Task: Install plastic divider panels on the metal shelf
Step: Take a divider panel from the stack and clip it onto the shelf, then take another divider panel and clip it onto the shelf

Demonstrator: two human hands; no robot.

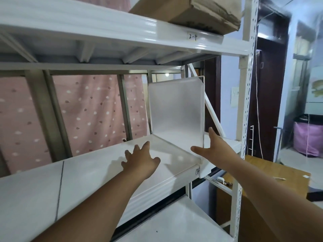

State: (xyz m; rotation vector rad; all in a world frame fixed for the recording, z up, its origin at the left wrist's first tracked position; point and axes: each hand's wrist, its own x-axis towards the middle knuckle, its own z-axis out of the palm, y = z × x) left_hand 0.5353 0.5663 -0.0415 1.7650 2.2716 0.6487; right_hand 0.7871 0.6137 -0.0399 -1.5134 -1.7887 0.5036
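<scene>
A frosted plastic divider panel (176, 110) stands upright on the white metal shelf (87, 175), near its right end, its foot clipped over the shelf's front lip. My left hand (141, 159) hovers with spread fingers over the shelf board just left of the panel's base, holding nothing. My right hand (209, 147) reaches to the panel's front lower edge: the thumb is on the left side and the fingers are on the right side of that edge. Whether it grips or only touches the panel I cannot tell.
A cardboard box (188, 13) sits on the upper shelf. The perforated upright post (246, 102) stands right of the panel. Behind the shelf hangs a pink spotted curtain (90, 109). A wooden table (272, 177) and a pink bag (309, 140) are at the right.
</scene>
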